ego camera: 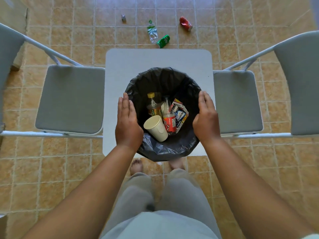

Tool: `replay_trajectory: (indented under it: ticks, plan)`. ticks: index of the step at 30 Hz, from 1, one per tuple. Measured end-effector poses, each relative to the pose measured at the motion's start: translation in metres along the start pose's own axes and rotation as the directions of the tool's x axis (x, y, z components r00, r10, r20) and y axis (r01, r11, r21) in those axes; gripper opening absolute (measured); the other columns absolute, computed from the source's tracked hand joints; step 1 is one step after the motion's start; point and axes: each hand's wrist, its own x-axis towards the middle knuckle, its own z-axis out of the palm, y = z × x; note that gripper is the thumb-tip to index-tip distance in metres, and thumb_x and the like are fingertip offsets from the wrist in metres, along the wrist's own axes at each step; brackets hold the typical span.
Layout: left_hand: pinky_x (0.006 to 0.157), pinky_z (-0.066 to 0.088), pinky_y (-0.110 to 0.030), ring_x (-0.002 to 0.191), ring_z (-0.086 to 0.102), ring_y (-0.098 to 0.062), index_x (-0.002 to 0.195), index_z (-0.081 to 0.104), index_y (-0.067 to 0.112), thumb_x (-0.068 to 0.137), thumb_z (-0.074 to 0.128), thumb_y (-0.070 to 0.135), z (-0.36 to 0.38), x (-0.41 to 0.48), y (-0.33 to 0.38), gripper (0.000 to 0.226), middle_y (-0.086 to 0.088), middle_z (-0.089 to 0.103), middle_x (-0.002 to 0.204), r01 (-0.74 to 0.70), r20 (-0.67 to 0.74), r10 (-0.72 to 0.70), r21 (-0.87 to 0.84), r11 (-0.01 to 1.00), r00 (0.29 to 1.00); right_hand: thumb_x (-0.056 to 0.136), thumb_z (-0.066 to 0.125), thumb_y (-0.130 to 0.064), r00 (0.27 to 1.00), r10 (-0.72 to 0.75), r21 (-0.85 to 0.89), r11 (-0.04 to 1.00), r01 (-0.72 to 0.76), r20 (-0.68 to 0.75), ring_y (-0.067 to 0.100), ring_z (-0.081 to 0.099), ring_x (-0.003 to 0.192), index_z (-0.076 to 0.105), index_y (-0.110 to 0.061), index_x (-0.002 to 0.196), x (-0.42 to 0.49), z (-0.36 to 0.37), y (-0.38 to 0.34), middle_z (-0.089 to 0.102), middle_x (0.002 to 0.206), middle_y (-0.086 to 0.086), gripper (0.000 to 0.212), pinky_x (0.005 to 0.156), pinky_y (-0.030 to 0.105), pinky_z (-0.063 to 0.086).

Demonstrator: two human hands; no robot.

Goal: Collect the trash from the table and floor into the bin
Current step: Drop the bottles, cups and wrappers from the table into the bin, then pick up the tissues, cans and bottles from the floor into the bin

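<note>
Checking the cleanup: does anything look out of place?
Yes. A crushed red can, a green can, a clear bottle and a small grey scrap lie on the floor tiles beyond the table, not in the bin.

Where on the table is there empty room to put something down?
The far strip of the table, between the bin and the far edge, is bare; so are the left chair seat and right chair seat. The near half is crowded: the bin fills it, left hand and right hand at its sides.
</note>
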Motion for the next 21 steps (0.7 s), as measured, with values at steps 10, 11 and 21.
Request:
replay_trajectory:
  ticks: [10, 11, 21]
  plan:
    - [0.107, 0.026, -0.026, 0.15, 0.008, -0.029, 0.147, 0.029, -0.007, 0.075, 0.043, -0.025, -0.017, 0.004, -0.011, 0.075, -0.014, 0.014, 0.162, -0.401, 0.201, 0.403, -0.053, 0.915, 0.893, 0.079, 0.039, 0.022, 0.9, 0.368, 0.066, 0.929, -0.363, -0.235, 0.032, 0.036, 0.143, 0.038, 0.006, 0.146, -0.11, 0.002, -0.02, 0.038, 0.153, 0.023, 0.068, 0.114, 0.012, 0.015]
    - [0.105, 0.027, -0.026, 0.15, 0.007, -0.028, 0.148, 0.028, -0.006, 0.075, 0.043, -0.025, -0.018, -0.002, -0.009, 0.076, -0.013, 0.014, 0.162, -0.423, 0.211, 0.425, -0.059, 0.904, 0.88, 0.079, 0.039, 0.022, 0.886, 0.388, 0.075, 0.921, -0.382, -0.253, 0.032, 0.036, 0.143, 0.038, 0.007, 0.146, -0.122, 0.0, -0.021, 0.037, 0.153, 0.023, 0.068, 0.114, 0.008, 0.012]
    - [0.113, 0.022, -0.033, 0.151, -0.002, -0.023, 0.151, 0.022, -0.003, 0.078, 0.049, -0.022, -0.029, -0.112, -0.001, 0.08, -0.007, 0.004, 0.164, -0.616, 0.314, 0.616, -0.11, 0.78, 0.723, 0.078, 0.042, 0.026, 0.779, 0.481, 0.081, 0.866, -0.493, -0.402, 0.032, 0.048, 0.135, 0.045, 0.007, 0.142, -0.284, -0.011, -0.024, 0.035, 0.156, 0.016, 0.067, 0.098, 0.021, 0.04]
